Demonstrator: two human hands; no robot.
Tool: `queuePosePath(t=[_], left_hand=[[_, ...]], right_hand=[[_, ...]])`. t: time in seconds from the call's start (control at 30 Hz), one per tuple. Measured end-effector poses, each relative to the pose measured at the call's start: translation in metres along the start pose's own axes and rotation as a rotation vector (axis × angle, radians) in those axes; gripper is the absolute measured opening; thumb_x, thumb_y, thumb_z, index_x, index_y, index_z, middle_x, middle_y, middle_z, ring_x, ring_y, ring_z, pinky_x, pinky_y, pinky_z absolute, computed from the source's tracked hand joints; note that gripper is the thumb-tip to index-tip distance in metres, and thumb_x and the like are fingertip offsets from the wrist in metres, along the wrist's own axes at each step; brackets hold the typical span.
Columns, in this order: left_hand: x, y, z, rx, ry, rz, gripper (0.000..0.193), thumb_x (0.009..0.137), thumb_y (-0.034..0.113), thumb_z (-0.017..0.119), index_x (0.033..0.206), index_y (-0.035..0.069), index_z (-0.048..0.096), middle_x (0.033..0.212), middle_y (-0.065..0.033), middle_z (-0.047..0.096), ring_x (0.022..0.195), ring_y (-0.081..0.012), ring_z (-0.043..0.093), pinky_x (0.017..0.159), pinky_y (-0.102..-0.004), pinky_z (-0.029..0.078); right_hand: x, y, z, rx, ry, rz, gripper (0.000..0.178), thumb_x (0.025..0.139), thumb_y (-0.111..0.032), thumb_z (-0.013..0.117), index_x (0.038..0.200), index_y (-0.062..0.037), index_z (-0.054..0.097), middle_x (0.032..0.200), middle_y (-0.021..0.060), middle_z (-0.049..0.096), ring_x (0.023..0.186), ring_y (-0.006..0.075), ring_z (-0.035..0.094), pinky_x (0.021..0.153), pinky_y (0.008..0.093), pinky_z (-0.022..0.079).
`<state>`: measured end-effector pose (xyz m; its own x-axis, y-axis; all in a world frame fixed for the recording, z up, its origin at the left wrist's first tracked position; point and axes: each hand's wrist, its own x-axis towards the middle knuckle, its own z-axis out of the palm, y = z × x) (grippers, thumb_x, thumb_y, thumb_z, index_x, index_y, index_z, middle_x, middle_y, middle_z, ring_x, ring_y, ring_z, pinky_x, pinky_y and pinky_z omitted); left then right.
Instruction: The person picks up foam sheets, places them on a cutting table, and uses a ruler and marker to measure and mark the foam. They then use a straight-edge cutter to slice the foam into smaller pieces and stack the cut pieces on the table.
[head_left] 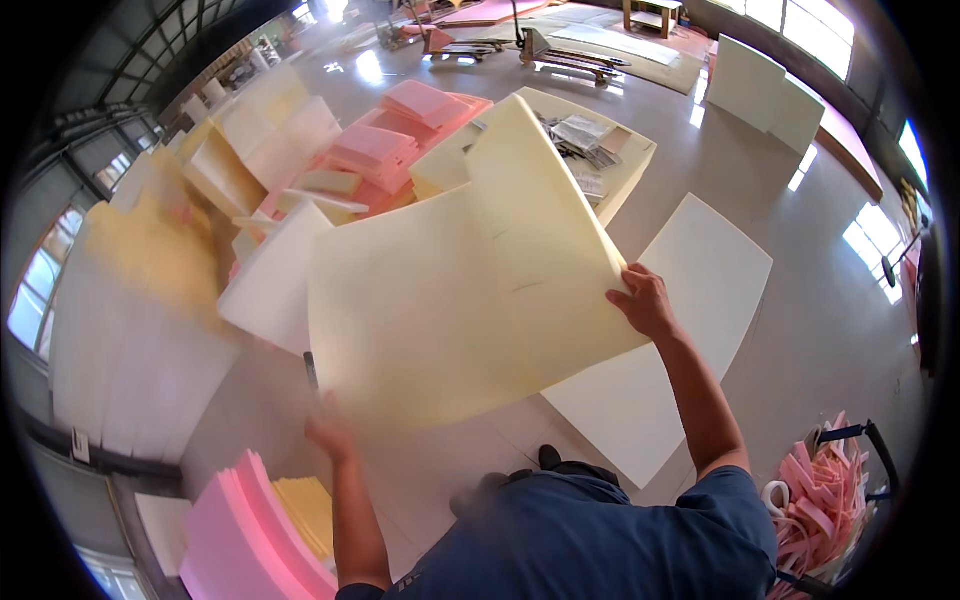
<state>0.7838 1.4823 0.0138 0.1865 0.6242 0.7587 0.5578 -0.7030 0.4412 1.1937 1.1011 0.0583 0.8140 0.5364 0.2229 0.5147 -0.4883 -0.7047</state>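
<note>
A large cream foam sheet [420, 290] is held up tilted in front of me, its far edge stepped and its right part reaching higher. My right hand [643, 303] grips the sheet's right edge, thumb on the near face. At the lower left corner my left hand [330, 428] is closed on the sheet, its fingers smeared by motion. Just above those fingers a slim dark tool [310, 370] sticks up; its kind is unclear. Two short pencil-like marks show on the sheet. Beneath its right side, a white foam sheet [690, 290] lies on the floor.
Pink foam blocks [375, 155] are piled beyond the sheet, beside a cream tray [630, 175] holding papers. Tall foam slabs [130, 300] stand left. Pink sheets [250, 530] are at lower left, pink offcuts [820, 490] at lower right. Pallet jacks [570, 60] stand far back.
</note>
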Motion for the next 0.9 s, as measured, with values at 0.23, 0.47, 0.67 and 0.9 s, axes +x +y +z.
queuePosePath(t=[0.23, 0.47, 0.67, 0.9], left_hand=[[0.078, -0.037, 0.115, -0.058, 0.015, 0.067, 0.042, 0.089, 0.022, 0.070, 0.066, 0.006, 0.039, 0.051, -0.0014, 0.035, 0.046, -0.0155, 0.032, 0.045, -0.0319, 0.033], [0.170, -0.050, 0.249, -0.229, -0.055, -0.043, 0.043, 0.090, 0.022, 0.069, 0.066, 0.005, 0.037, 0.052, -0.0009, 0.035, 0.049, -0.0132, 0.031, 0.046, -0.0296, 0.032], [0.216, -0.024, 0.380, -0.264, -0.156, -0.109, 0.043, 0.090, 0.022, 0.069, 0.067, 0.005, 0.037, 0.054, -0.0020, 0.037, 0.050, -0.0148, 0.034, 0.047, -0.0302, 0.034], [0.273, 0.039, 0.548, -0.306, -0.103, -0.220, 0.041, 0.089, 0.025, 0.069, 0.069, 0.004, 0.040, 0.054, -0.0030, 0.039, 0.049, -0.0178, 0.039, 0.049, -0.0332, 0.038]], right_hand=[[0.120, -0.013, 0.052, -0.131, 0.046, -0.019, 0.024, 0.073, -0.016, 0.074, 0.082, 0.0011, 0.060, 0.100, 0.0115, 0.062, 0.088, 0.0353, 0.060, 0.075, 0.0435, 0.048], [0.236, -0.030, 0.086, -0.229, 0.182, -0.053, 0.025, 0.071, -0.017, 0.076, 0.085, 0.0000, 0.063, 0.104, 0.0113, 0.063, 0.090, 0.0351, 0.062, 0.076, 0.0433, 0.050], [0.365, -0.015, 0.071, -0.332, 0.267, -0.115, 0.027, 0.072, -0.019, 0.074, 0.090, -0.0002, 0.064, 0.107, 0.0119, 0.063, 0.091, 0.0350, 0.062, 0.077, 0.0421, 0.050], [0.572, 0.075, 0.052, -0.199, 0.163, -0.140, 0.027, 0.075, -0.013, 0.072, 0.097, 0.0014, 0.067, 0.108, 0.0124, 0.063, 0.092, 0.0279, 0.062, 0.082, 0.0353, 0.049]])
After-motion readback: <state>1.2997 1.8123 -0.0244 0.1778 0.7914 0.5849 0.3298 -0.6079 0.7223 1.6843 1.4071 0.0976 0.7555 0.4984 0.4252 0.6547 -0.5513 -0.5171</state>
